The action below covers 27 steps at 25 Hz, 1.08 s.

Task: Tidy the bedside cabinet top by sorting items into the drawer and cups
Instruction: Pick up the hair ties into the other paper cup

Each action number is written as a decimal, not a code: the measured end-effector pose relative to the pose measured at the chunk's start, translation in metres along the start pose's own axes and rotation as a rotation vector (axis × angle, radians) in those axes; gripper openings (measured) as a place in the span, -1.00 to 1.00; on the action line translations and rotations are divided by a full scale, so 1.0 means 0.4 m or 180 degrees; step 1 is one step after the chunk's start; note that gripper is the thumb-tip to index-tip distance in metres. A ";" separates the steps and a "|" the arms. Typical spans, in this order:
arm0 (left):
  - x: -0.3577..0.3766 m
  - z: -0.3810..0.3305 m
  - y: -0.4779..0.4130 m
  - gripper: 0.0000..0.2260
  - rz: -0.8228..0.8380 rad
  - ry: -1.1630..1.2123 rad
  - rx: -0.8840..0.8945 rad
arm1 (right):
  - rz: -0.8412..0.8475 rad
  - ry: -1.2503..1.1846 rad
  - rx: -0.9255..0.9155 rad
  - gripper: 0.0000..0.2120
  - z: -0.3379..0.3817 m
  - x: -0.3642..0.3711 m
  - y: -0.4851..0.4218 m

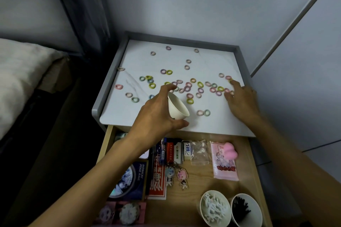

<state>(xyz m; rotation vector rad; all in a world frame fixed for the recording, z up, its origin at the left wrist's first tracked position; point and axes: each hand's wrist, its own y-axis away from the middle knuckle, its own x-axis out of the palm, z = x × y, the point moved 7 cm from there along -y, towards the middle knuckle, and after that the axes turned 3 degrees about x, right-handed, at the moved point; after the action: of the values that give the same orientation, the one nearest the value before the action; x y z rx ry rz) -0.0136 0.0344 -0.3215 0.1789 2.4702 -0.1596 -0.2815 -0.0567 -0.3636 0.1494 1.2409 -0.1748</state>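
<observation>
Left hand point(156, 114) grips tilted cup point(178, 107) | right hand point(241, 99) flat on rings point(220, 89)

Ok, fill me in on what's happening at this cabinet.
A person is clearing small coloured hair ties scattered over the white cabinet top. The left hand holds a tilted white paper cup, while the right hand rests among the ties, gathering them. The drawer below is open, with two filled cups inside.

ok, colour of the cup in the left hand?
White paper cup, tipped in the left hand; head view.
</observation>
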 end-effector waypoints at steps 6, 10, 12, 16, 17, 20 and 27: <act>-0.005 0.004 -0.011 -0.17 0.0001 0.0067 0.0005 | -0.0395 -0.0585 -0.0291 -0.82 0.008 -0.004 -0.022; -0.003 0.000 -0.013 -0.18 0.0016 0.0019 0.0022 | -0.0253 0.0002 -0.0323 -0.87 0.008 -0.001 -0.026; 0.000 0.000 -0.013 -0.18 0.0035 -0.0018 0.0016 | -0.0006 0.0156 -0.0241 -0.87 0.012 0.007 -0.019; 0.015 -0.012 -0.012 -0.18 0.0079 -0.0060 0.0075 | 0.0203 -0.1084 -0.0293 -0.98 0.102 -0.080 0.046; 0.018 -0.015 -0.014 -0.18 0.0095 -0.0066 0.0072 | 0.0412 -0.1592 -0.0483 -0.97 0.151 -0.107 0.077; 0.027 -0.018 -0.021 -0.17 0.0094 0.0018 0.0076 | 0.1506 -0.2190 -0.1184 -0.87 0.311 -0.106 0.191; 0.013 -0.023 -0.014 -0.20 -0.0058 0.0157 0.0146 | 0.1259 -0.2031 -0.1412 -0.79 0.341 -0.088 0.196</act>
<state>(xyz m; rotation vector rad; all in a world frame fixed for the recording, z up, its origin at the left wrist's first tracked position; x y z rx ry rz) -0.0240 0.0307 -0.3173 0.1822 2.5193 -0.2224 -0.1495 -0.0068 -0.2855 -0.0497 0.5721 0.3746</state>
